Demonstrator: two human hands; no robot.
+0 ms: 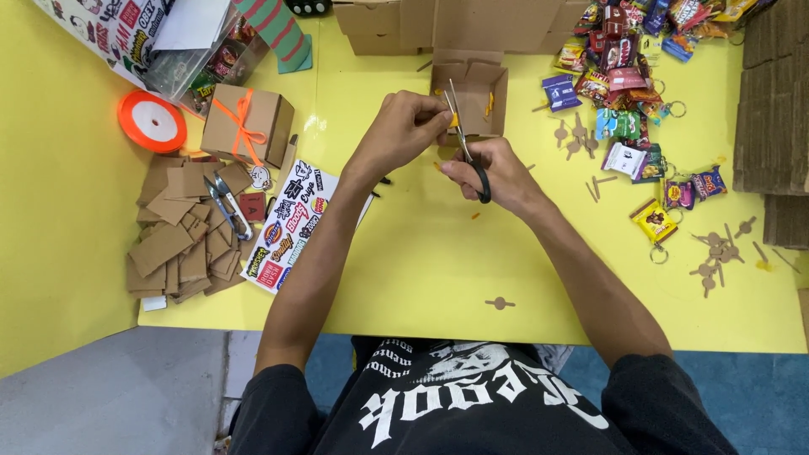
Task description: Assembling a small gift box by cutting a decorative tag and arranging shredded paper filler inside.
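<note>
My right hand (497, 175) grips black-handled scissors (466, 141), their blades pointing up and away from me. My left hand (408, 126) pinches a small orange piece (454, 120) right at the blades. Both hands hover over the yellow table (438, 261), just in front of a small open cardboard box (474, 93). Tiny orange scraps lie on the table below the hands.
At left are a pile of cardboard pieces (181, 240) with small snips (227, 202) on it, a sticker sheet (291, 221), a small box tied with orange ribbon (246, 125) and an orange ribbon spool (152, 120). Snack packets with key rings (628, 93) and cardboard cutouts (716, 253) lie at right.
</note>
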